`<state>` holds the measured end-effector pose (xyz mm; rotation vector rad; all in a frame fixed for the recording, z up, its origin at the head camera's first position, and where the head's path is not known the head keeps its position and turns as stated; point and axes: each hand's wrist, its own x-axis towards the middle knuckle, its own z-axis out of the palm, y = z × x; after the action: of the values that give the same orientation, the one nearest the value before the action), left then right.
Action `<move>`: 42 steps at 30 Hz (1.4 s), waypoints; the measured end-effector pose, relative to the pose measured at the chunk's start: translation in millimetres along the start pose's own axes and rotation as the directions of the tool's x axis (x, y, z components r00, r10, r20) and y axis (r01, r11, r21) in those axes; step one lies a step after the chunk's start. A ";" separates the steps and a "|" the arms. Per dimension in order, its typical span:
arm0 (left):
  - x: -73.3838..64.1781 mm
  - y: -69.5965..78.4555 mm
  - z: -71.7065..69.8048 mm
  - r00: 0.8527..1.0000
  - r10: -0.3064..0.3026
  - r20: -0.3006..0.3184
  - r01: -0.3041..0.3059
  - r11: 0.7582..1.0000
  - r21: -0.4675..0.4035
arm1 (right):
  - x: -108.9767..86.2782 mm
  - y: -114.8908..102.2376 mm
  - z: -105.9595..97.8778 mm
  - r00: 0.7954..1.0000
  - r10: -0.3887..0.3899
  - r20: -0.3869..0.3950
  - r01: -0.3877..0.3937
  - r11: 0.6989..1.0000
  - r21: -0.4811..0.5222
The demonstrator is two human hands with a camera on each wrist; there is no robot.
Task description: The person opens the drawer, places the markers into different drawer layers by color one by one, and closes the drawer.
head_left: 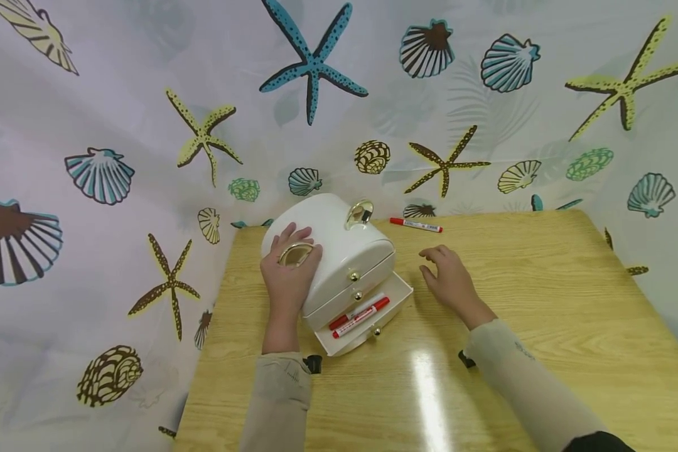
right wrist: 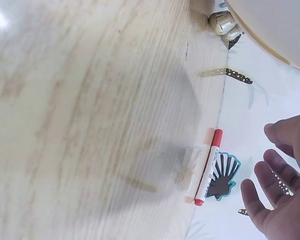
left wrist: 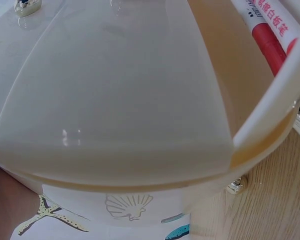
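A white rounded drawer box (head_left: pixel 328 229) stands on the wooden table, turned at an angle. My left hand (head_left: pixel 288 279) rests on its top, fingers spread about an oval gold ornament (head_left: pixel 296 253). The bottom drawer (head_left: pixel 403 290) is pulled out, and two red-and-white markers (head_left: pixel 364 316) lie side by side in it; the left wrist view shows them close up. To the right of the box, my right hand (head_left: pixel 452 281) hovers over the table with relaxed, slightly bent fingers and nothing in them. A third marker (head_left: pixel 416 225) lies beyond it, near the table's back edge.
Above the open drawer are two closed ones with gold knobs (head_left: pixel 354 276). A second gold ornament (head_left: pixel 360 213) stands up from the box's back right. Cloth printed with shells and starfish (head_left: pixel 313 63) hangs behind the table (head_left: pixel 542 270) and at its sides.
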<state>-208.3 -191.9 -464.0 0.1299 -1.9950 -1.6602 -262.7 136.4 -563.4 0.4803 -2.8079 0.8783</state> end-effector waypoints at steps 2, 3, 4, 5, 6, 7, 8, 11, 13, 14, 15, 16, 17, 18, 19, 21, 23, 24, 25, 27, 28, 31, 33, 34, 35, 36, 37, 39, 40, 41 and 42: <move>0.5 -0.7 0.0 1.000 0.005 0.000 -0.005 1.000 -0.007 | 3.7 -0.7 -0.2 1.000 0.000 0.002 0.000 1.000 0.002; 0.8 -1.4 0.1 1.000 0.009 0.001 -0.009 1.000 -0.011 | 5.5 -1.0 -0.3 1.000 -0.001 0.002 0.001 1.000 0.003; 1.2 -1.9 0.3 1.000 0.011 0.000 -0.011 1.000 -0.011 | 7.2 -1.4 -0.2 1.000 0.004 0.004 -0.004 1.000 0.002; 1.5 -2.3 0.5 1.000 0.011 0.001 -0.011 1.000 -0.016 | 8.8 -1.6 -0.1 1.000 0.003 0.004 -0.003 1.000 0.000; 1.8 -2.8 0.7 1.000 0.013 0.001 -0.013 1.000 -0.020 | 10.4 -1.9 -0.2 1.000 0.004 0.003 -0.004 1.000 -0.001; 2.1 -3.3 0.9 1.000 0.013 0.001 -0.013 1.000 -0.021 | 12.0 -2.2 -0.1 1.000 0.005 0.002 -0.005 1.000 -0.001; 2.3 -4.0 1.2 1.000 0.017 0.001 -0.017 1.000 -0.020 | 13.7 -2.4 -0.1 1.000 0.006 0.001 -0.006 1.000 -0.002; 3.0 -4.7 1.2 0.999 0.036 -0.007 -0.036 0.999 -0.032 | 18.9 -4.1 0.0 1.000 0.003 0.002 -0.003 1.000 -0.003; 3.5 -4.2 1.4 0.999 0.044 -0.007 -0.044 0.999 -0.029 | 22.6 -5.3 -0.1 1.000 0.000 -0.002 0.000 1.000 -0.001; 3.7 -3.6 1.5 0.999 0.048 -0.006 -0.048 0.998 -0.028 | 24.2 -6.0 -0.5 1.000 -0.002 -0.003 0.002 1.000 0.001; 3.7 -3.0 1.5 0.999 0.049 -0.004 -0.049 0.998 -0.026 | 25.6 -6.6 -0.7 1.000 -0.002 -0.002 0.002 1.000 0.002; 3.7 -2.6 1.5 0.999 0.049 -0.002 -0.049 0.998 -0.024 | 27.2 -7.0 -0.9 1.000 -0.002 -0.001 0.002 1.000 0.001; 3.7 -2.4 1.5 0.999 0.047 -0.001 -0.047 0.999 -0.022 | 28.8 -7.1 -0.7 1.000 -0.002 0.000 0.002 1.000 0.000; 3.4 -2.2 1.4 0.999 0.044 0.001 -0.044 0.999 -0.019 | 30.3 -7.1 -0.4 1.000 0.001 0.003 -0.001 1.000 -0.002; 3.2 -2.3 1.4 0.999 0.043 0.002 -0.043 0.999 -0.020 | 31.7 -7.0 0.0 1.000 0.006 0.008 -0.006 1.000 -0.001; 2.7 -2.3 0.8 0.999 0.039 0.000 -0.039 0.999 -0.022 | 34.7 -5.8 1.5 1.000 0.015 0.022 -0.015 1.000 -0.006; 2.5 -2.8 0.3 0.999 0.036 -0.002 -0.036 0.999 -0.029 | 37.7 -4.8 3.2 0.999 0.027 0.036 -0.027 1.000 -0.004; 2.4 -2.9 0.1 0.999 0.036 -0.002 -0.036 0.999 -0.031 | 39.1 -4.5 4.0 0.999 0.033 0.042 -0.033 0.999 -0.004; 2.4 -2.9 -0.3 0.999 0.036 -0.004 -0.036 0.999 -0.034 | 40.4 -4.4 4.5 0.998 0.037 0.045 -0.037 0.999 -0.003; 2.4 -2.7 -1.0 0.999 0.037 -0.006 -0.037 0.999 -0.038 | 43.2 -4.3 5.8 0.998 0.041 0.048 -0.041 0.999 -0.007; 2.4 -2.7 -0.9 0.999 0.038 -0.006 -0.038 0.998 -0.039 | 44.5 -4.2 5.9 0.998 0.044 0.046 -0.044 0.999 -0.008; 1.9 -1.9 -0.8 0.999 0.032 -0.008 -0.033 0.999 -0.040 | 49.2 -2.7 6.8 0.998 0.047 0.039 -0.046 0.999 -0.017; 1.4 -1.4 -0.7 1.000 0.023 -0.008 -0.023 0.999 -0.038 | 53.3 -1.3 7.3 0.998 0.048 0.041 -0.047 0.999 -0.021; 1.2 -1.4 -0.5 1.000 0.019 -0.008 -0.019 0.999 -0.039 | 55.3 -0.6 7.5 0.998 0.049 0.042 -0.048 0.999 -0.026; 1.1 -1.3 -0.4 1.000 0.011 -0.005 -0.011 0.999 -0.039 | 57.5 0.1 7.6 0.998 0.054 0.043 -0.053 0.998 -0.031; 1.0 -1.0 -0.2 1.000 0.004 -0.004 -0.004 0.999 -0.038 | 59.6 0.7 7.5 0.997 0.060 0.044 -0.059 0.998 -0.034; 1.1 -0.7 0.0 1.000 0.002 -0.003 -0.002 0.999 -0.038 | 61.8 1.1 7.4 0.997 0.068 0.046 -0.067 0.997 -0.037; 1.3 -0.4 0.2 1.000 0.000 -0.005 0.000 0.999 -0.040 | 66.3 2.3 7.0 0.995 0.083 0.054 -0.081 0.996 -0.040; 1.4 -0.3 0.4 1.000 0.003 -0.006 -0.004 0.999 -0.041 | 68.5 2.7 6.9 0.994 0.089 0.059 -0.087 0.995 -0.041; 1.7 -0.3 0.4 1.000 0.006 -0.008 -0.006 0.999 -0.045 | 70.9 2.9 6.9 0.994 0.095 0.062 -0.093 0.995 -0.038; 2.0 -0.5 0.4 1.000 0.014 -0.010 -0.014 0.999 -0.046 | 73.2 3.2 6.7 0.993 0.095 0.068 -0.093 0.995 -0.036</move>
<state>-210.4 -192.4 -463.8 0.1062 -1.9449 -1.6923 -332.6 116.4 -552.6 0.3841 -2.9251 0.8471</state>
